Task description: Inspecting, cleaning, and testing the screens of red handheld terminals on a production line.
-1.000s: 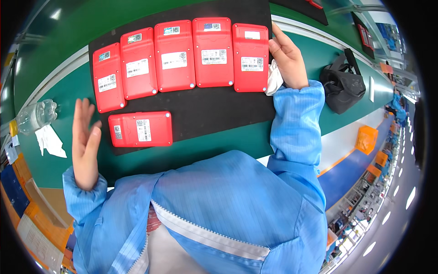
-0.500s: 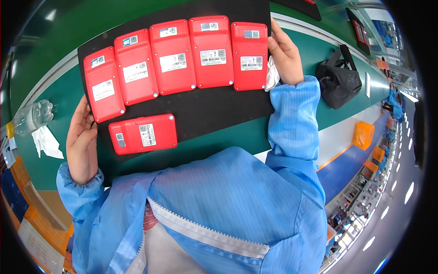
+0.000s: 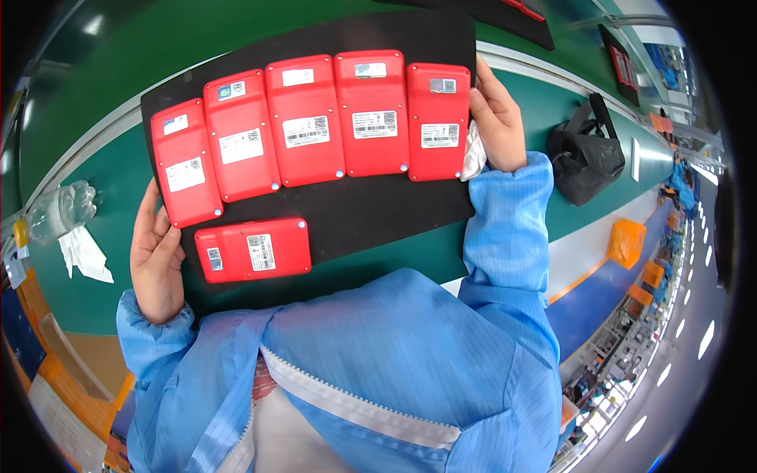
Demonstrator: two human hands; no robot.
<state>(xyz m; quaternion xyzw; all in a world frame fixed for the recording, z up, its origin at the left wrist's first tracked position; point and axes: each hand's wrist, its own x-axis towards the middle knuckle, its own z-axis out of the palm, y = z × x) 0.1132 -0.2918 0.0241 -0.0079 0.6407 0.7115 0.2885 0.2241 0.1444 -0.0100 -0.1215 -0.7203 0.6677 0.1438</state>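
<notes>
A flat black board lies tilted before me over the green table, a hand at each side edge. My left hand grips its left edge, thumb on top near the corner of a red handheld device. On the far right side, my right hand is closed round the other edge, thumb up and fingers partly hidden beneath. Several red devices stand side by side in a row on the board, backs up with white labels. Nearer to me, one more red device lies sideways. A crumpled white tissue is beside my right wrist.
A clear plastic bottle lies at the left beside a white tissue. To the right sits a black bag on the green table. Another board with red devices is at the far right. An orange bin stands beyond the table.
The board with its red devices and both hands sit slightly lower in the picture, a little closer to me. The whole view has shifted slightly too. Both hands keep their grip.
</notes>
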